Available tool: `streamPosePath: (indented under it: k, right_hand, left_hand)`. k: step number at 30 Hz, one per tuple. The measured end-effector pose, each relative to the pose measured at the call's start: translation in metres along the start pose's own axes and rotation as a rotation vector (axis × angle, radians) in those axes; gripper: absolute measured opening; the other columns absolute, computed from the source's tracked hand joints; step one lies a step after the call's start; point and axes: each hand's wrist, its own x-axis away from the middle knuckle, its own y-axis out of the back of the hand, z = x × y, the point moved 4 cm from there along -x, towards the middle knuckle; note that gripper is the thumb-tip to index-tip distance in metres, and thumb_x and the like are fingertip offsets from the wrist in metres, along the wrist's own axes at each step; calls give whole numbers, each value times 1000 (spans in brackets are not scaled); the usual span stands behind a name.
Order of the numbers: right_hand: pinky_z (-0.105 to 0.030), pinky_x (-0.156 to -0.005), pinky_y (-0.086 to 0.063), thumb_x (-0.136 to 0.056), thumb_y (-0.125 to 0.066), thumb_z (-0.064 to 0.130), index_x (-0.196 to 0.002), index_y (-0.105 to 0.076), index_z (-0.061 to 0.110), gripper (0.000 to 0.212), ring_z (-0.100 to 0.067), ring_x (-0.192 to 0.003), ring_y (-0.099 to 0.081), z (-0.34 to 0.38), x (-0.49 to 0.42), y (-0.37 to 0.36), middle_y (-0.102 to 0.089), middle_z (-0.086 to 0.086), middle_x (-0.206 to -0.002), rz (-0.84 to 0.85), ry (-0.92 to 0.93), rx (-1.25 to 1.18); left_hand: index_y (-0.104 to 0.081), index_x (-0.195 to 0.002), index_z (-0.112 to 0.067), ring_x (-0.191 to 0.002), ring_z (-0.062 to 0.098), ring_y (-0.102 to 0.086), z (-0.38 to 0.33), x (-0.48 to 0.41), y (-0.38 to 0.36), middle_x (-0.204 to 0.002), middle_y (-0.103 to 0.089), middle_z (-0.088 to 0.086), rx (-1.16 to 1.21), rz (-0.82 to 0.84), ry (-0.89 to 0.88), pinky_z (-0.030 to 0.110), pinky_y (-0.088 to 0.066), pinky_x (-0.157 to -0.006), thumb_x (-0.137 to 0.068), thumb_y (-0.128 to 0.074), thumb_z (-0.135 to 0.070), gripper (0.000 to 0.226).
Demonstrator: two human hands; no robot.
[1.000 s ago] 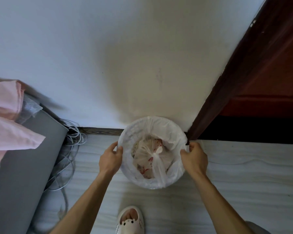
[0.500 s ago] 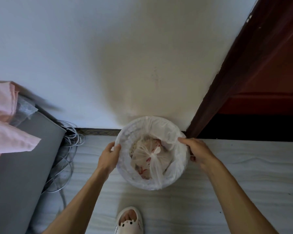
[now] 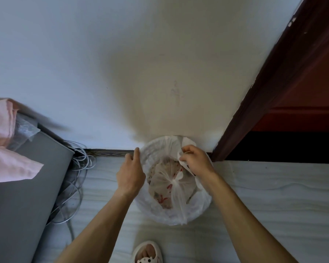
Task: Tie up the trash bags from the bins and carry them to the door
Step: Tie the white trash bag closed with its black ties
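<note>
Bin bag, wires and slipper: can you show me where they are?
bin bag (image 3: 156, 209), head view, on its white plastic at the lower left.
wires (image 3: 83, 160), head view, on the tangled bunch by the wall.
slipper (image 3: 145, 260), head view, on its spotted top.

One left hand (image 3: 130, 173) and one right hand (image 3: 196, 162) are showing; one bin (image 3: 171, 223) is holding one liner (image 3: 156, 154) and one tied bag (image 3: 167, 186); one slipper (image 3: 147, 253) is showing.
</note>
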Motion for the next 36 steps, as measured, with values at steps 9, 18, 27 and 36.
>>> streamPosePath:
  k: [9,18,27,36]
  right_hand:
    - [-30,-79,-46,-88,-65,24,-105,-67,7,25,-18,-93,-63,2,-14,23,-68,-11,-97,-42,8,-53]
    - [-34,-95,-48,-94,-53,9,-88,-76,28,31,-14,-105,-62,28,11,-22,-71,9,-100,286,146,22]
    - [-13,-75,-47,-91,-55,5,-77,-71,25,29,-3,-82,-63,35,44,14,-70,10,-83,263,276,173]
    - [-24,-68,-46,-85,-72,32,-95,-63,27,14,-7,-82,-61,-48,89,78,-65,8,-97,-239,185,466]
  left_hand:
    - [-19,-152,-21,-109,25,-55,-8,0,5,-143,-40,1,-164,-52,-190,35,-45,-58,-90,-44,-3,69]
    - [-41,-135,-19,-80,33,-64,-3,-5,14,-121,-53,5,-53,-73,-181,39,-52,-57,-86,-48,-2,52]
    - [-55,-125,-22,-113,30,-50,6,-6,43,-139,-41,9,152,-213,-173,42,-52,-76,-85,-68,-24,42]
    - [-61,-100,-17,-91,23,-64,48,22,54,-94,-69,2,440,-78,-38,30,-42,-69,-98,-51,-31,17]
